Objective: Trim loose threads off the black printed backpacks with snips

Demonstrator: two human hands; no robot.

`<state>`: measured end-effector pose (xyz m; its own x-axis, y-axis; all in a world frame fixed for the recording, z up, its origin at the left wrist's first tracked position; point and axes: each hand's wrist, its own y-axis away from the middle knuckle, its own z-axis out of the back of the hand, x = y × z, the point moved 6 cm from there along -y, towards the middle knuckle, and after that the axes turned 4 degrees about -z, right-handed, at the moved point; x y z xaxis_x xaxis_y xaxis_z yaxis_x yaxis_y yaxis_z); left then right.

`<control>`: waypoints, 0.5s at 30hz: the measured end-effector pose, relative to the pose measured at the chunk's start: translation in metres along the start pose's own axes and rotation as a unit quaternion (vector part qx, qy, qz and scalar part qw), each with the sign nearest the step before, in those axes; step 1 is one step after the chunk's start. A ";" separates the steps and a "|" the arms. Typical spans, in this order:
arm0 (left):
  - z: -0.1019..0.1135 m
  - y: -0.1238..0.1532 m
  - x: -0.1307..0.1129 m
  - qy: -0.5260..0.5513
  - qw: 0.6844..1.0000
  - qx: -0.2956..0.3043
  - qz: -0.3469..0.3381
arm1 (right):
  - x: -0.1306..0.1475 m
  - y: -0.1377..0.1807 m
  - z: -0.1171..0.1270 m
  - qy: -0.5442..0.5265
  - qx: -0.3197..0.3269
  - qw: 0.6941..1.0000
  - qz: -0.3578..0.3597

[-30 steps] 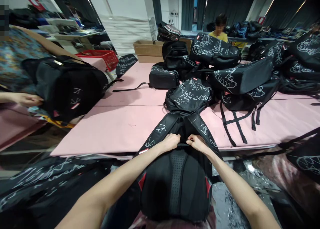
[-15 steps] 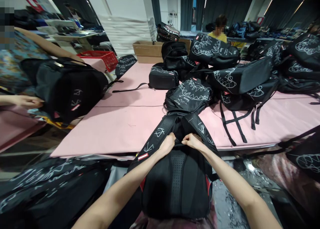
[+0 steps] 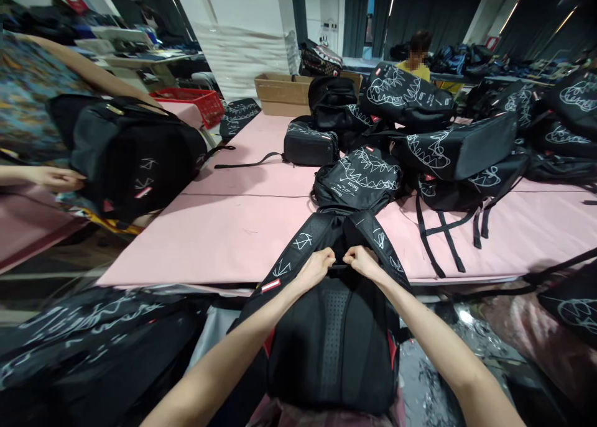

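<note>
A black backpack [image 3: 333, 346] leans against the table edge in front of me, its padded back panel facing up and its two shoulder straps spread toward the table. My left hand [image 3: 319, 265] is closed at the upper back panel, between the straps. Close beside it, my right hand [image 3: 362, 260] is closed on the same part, with a small gap between the two fists. Both seem to pinch the backpack's fabric edge there; the fingertips are partly hidden. Just beyond the straps lies another black backpack [image 3: 357, 177] with white scribble print.
The pink table [image 3: 242, 228] carries a pile of printed black backpacks [image 3: 459, 150] on the right and a cardboard box [image 3: 280, 94] behind. At left, a co-worker's hand [image 3: 60, 178] touches another backpack [image 3: 140, 160]. More bags [image 3: 107, 346] lie low at left. A red crate [image 3: 205, 107] stands farther back.
The view has shifted slightly, so the scene sits a little farther right. My fists remain at the backpack's upper back panel; the right fingers look more tightly curled.
</note>
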<state>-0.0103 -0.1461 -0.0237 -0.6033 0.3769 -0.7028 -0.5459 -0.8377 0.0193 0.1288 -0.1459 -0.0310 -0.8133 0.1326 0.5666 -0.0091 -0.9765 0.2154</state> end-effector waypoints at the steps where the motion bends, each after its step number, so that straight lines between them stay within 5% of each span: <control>1: 0.002 0.003 -0.004 0.003 0.999 0.019 -0.028 | -0.002 -0.001 0.006 -0.004 -0.019 1.000 0.004; 4: 0.006 0.013 -0.011 -0.004 0.991 0.085 -0.107 | -0.008 -0.001 0.022 -0.009 -0.065 0.998 0.017; 7: 0.010 0.011 -0.007 -0.038 0.989 0.087 -0.110 | -0.009 0.011 0.023 0.025 -0.053 0.995 0.079; 11: 0.016 -0.021 -0.003 -0.097 0.988 0.046 -0.111 | -0.009 0.032 0.010 0.060 -0.026 0.980 0.189; 15: 0.000 -0.063 -0.011 -0.159 0.959 0.102 -0.210 | -0.016 0.037 0.001 0.047 -0.026 0.976 0.209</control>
<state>0.0302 -0.0977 -0.0172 -0.4349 0.7924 -0.4278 -0.8619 -0.5038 -0.0570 0.1425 -0.1838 -0.0316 -0.8027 -0.2927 0.5196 0.3073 -0.9497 -0.0603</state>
